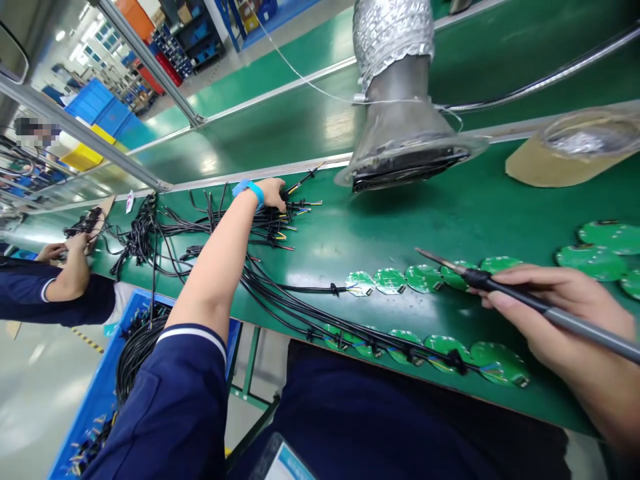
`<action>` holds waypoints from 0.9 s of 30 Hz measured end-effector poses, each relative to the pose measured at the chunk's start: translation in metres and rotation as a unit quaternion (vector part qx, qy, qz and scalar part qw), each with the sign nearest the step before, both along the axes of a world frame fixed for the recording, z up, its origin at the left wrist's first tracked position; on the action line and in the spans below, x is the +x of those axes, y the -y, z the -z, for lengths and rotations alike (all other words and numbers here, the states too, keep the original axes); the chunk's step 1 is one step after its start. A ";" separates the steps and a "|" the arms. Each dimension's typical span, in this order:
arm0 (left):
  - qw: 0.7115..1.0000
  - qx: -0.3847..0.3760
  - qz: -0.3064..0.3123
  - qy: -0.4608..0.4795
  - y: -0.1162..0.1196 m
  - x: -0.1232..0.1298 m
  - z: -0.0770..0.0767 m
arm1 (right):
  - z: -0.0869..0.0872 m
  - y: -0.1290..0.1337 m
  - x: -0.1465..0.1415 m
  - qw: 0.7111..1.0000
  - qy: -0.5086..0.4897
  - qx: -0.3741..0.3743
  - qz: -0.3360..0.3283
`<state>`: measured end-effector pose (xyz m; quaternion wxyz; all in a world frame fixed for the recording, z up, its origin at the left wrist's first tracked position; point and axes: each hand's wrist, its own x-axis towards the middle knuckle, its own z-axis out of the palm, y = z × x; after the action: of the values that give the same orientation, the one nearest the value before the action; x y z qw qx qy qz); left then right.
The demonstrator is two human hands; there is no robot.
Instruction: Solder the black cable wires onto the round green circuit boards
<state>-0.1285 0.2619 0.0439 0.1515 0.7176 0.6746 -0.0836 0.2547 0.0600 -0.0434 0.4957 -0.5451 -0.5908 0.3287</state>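
right hand (560, 347): grip is holding soldering iron (527, 303) | left hand (273, 193): touching black cables (273, 221) lying on bench (400, 227) (can't tell its grip) | good handling is probably calling for separating cables gently, iron clear of circuit boards (424, 279)

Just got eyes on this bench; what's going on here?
The person's right hand holds a soldering iron, its tip near the boards. The left hand is at the ends of the cables, grip unclear. Cables lead to the near row of boards; in the far row, only the leftmost board has one. Another person's hand shows further left.
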 end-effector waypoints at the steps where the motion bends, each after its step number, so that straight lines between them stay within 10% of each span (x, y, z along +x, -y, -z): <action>1: 1.000 0.007 0.003 -0.008 -0.002 0.003 0.003 | 0.001 0.000 0.000 1.000 -0.003 0.004 0.005; 12: 0.985 0.152 -0.046 0.068 0.003 -0.020 0.001 | -0.006 -0.005 -0.005 0.999 -0.029 0.025 0.014; 19: 0.834 0.488 -0.191 0.173 0.016 -0.057 -0.070 | -0.010 -0.004 -0.006 0.998 -0.045 0.041 0.034; 23: 0.817 0.549 -0.042 0.169 0.096 -0.009 -0.092 | -0.013 -0.006 -0.008 0.994 -0.083 0.030 0.057; 27: 0.905 0.368 0.147 0.155 0.150 0.070 -0.046 | -0.015 -0.009 -0.008 0.991 -0.106 0.022 0.083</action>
<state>-0.0589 0.1115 0.0902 -0.0348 0.8173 0.5123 0.2613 0.2466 0.0691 -0.0287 0.5928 -0.5432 -0.4951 0.3294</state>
